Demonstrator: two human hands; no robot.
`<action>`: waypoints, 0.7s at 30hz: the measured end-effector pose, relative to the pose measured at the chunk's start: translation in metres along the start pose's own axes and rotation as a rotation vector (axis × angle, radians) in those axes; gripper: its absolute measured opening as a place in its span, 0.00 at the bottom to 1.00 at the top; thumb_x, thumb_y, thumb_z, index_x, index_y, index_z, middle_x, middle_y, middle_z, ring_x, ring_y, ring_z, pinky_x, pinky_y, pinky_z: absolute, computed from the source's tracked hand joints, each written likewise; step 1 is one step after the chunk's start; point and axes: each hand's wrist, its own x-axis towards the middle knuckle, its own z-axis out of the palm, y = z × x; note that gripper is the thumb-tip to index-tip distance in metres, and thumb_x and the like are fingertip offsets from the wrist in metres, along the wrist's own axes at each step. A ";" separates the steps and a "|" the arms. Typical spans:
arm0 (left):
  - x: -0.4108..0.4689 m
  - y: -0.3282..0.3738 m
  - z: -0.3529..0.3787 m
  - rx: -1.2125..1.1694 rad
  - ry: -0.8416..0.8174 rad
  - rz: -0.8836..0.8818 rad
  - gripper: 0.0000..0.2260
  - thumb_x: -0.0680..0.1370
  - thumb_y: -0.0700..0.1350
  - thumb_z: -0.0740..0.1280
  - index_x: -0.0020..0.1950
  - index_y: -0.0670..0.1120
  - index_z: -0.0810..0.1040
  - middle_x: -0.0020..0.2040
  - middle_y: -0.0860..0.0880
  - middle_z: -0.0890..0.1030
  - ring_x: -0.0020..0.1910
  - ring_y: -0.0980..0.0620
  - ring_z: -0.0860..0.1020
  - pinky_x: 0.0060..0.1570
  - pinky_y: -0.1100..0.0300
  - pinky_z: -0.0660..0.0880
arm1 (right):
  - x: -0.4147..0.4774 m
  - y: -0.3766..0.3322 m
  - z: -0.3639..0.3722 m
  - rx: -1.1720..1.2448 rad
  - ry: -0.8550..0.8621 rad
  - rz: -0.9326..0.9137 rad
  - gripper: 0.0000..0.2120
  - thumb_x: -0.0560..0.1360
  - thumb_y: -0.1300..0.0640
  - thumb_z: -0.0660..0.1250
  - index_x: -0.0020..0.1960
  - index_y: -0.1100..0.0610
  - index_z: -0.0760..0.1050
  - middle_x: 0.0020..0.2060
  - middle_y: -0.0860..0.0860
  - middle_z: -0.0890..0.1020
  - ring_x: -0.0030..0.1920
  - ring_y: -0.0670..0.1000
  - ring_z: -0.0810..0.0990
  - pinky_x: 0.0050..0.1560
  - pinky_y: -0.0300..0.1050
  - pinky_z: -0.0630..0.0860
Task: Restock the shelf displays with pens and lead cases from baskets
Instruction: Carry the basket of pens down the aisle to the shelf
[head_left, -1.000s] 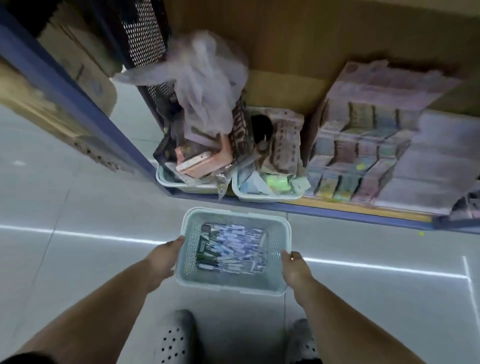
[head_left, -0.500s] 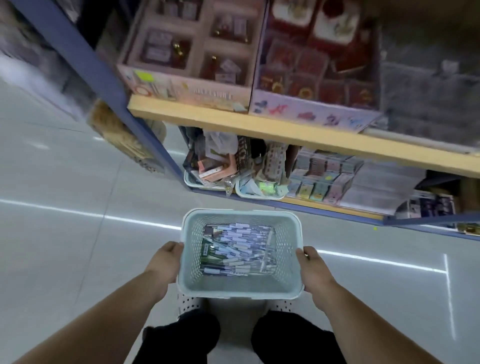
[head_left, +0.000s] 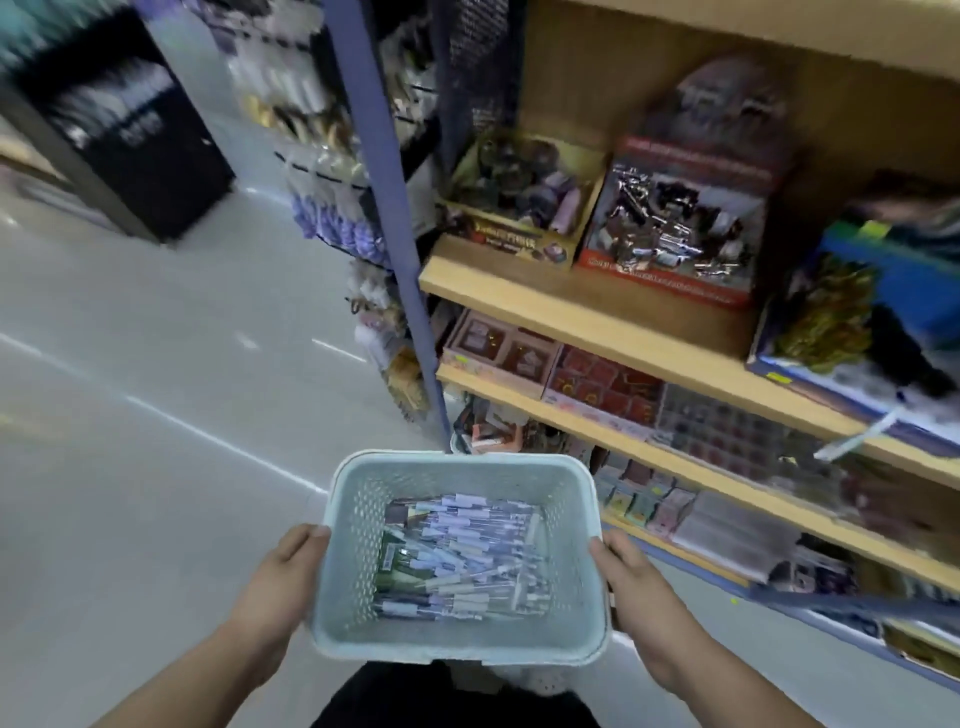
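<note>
basket (head_left: 457, 644) of pens (head_left: 462, 561) risen to higher shelves (head_left: 571, 306); left hand (head_left: 280, 577), right hand (head_left: 634, 587) fingers still grip it.

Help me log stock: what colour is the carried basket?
The basket is pale blue-green, clearest in the head view.

Open floor (head_left: 130, 467) left; blue upright (head_left: 395, 260) ahead of basket (head_left: 462, 461); shelves (head_left: 597, 322) right packed with display boxes (head_left: 670, 223).

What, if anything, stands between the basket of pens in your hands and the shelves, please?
Nothing visible does. The left hand and right hand grip the basket by its sides, pens inside, and only open air lies between it and the shelves ahead on the right. Those shelves are crowded with display boxes.
</note>
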 end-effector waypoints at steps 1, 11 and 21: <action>-0.012 0.001 -0.007 -0.029 0.030 -0.009 0.13 0.75 0.59 0.61 0.45 0.54 0.82 0.39 0.51 0.84 0.41 0.45 0.80 0.44 0.51 0.72 | -0.004 -0.011 0.002 -0.012 -0.015 -0.018 0.15 0.84 0.45 0.57 0.55 0.56 0.74 0.52 0.59 0.79 0.48 0.56 0.82 0.43 0.51 0.79; 0.003 -0.003 -0.085 -0.324 0.261 0.035 0.12 0.84 0.47 0.59 0.47 0.46 0.80 0.45 0.46 0.82 0.43 0.49 0.78 0.38 0.59 0.70 | 0.021 -0.112 0.100 -0.159 -0.049 -0.227 0.15 0.83 0.44 0.60 0.48 0.54 0.76 0.42 0.56 0.80 0.40 0.54 0.79 0.44 0.48 0.71; 0.103 0.001 -0.278 -0.457 0.389 0.024 0.14 0.84 0.46 0.59 0.47 0.42 0.81 0.47 0.41 0.82 0.41 0.49 0.75 0.40 0.58 0.70 | 0.054 -0.238 0.315 -0.146 -0.082 -0.330 0.14 0.82 0.45 0.63 0.45 0.53 0.78 0.48 0.64 0.80 0.43 0.56 0.80 0.47 0.54 0.75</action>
